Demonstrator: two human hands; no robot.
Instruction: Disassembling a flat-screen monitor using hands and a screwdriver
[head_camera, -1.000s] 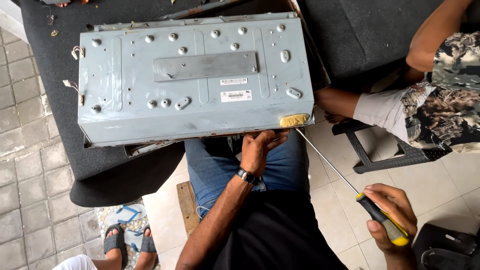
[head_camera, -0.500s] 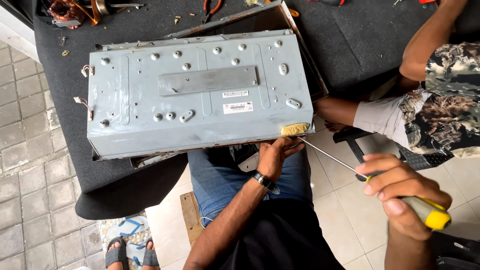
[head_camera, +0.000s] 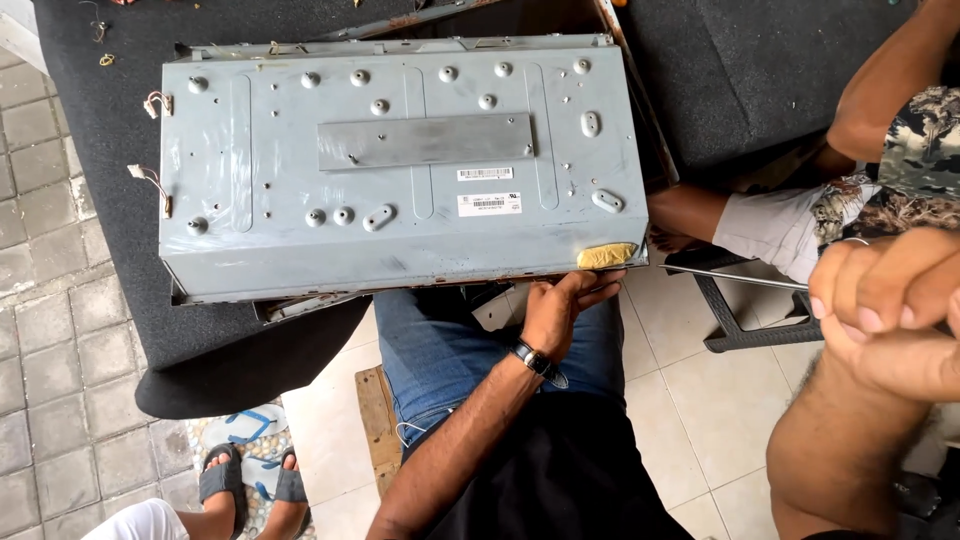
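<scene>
A large grey metal back panel (head_camera: 400, 170) of a flat screen lies face down on a black-covered table (head_camera: 90, 110). My left hand (head_camera: 565, 305), with a dark wristwatch (head_camera: 535, 360), grips the panel's near edge just below a patch of yellow tape (head_camera: 607, 256). My right hand (head_camera: 890, 300) is a closed fist close to the camera at the right edge. It holds a screwdriver whose thin metal shaft (head_camera: 740, 280) points left toward the panel's corner; the handle is hidden in the fist.
Another person sits at the right, with a bare arm (head_camera: 880, 90) and patterned shorts (head_camera: 915, 170), over a black plastic stool (head_camera: 745, 325). Loose wires (head_camera: 150, 180) stick out at the panel's left side. Someone's sandalled feet (head_camera: 250, 480) stand on the tiled floor at lower left.
My right hand has risen with the screwdriver, up and closer to the camera, and its yellow handle is now hidden. My left hand stays on the panel's near edge.
</scene>
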